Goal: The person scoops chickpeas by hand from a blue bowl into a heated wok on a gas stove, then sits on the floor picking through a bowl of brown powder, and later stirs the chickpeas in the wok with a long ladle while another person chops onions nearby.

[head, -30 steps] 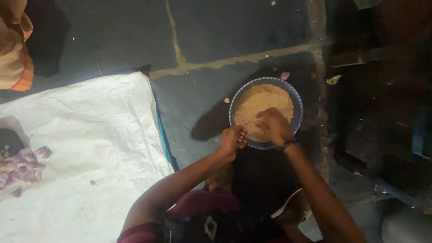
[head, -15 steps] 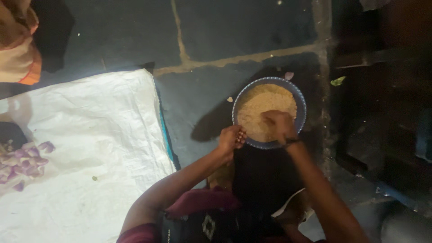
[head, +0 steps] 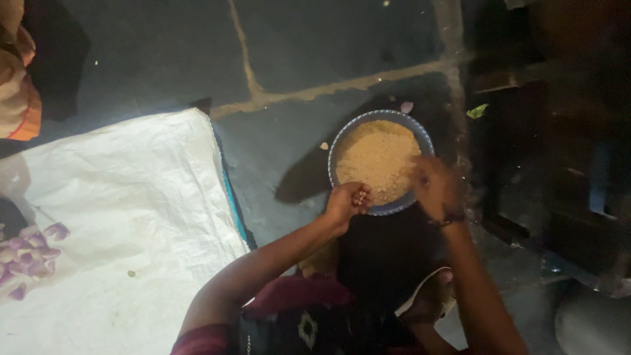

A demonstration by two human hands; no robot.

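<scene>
Round blue-rimmed bowl [head: 335, 164] heaped with pale tan grain [head: 374, 158] on dark stone floor [head: 164, 59], left hand [head: 347, 202] cupped at near rim, fingers curled around small kernels, right hand [head: 434, 189] blurred over right rim, fingers' state unclear

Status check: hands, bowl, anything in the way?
Left hand cupped at bowl rim, holding small bits. Right hand blurred over grain, grip unclear. Nothing blocking.

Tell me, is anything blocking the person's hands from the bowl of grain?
Nothing visible. The left hand, cupped around small bits, sits at the bowl's near rim, and the blurred right hand is over its right edge, above the grain.
</scene>
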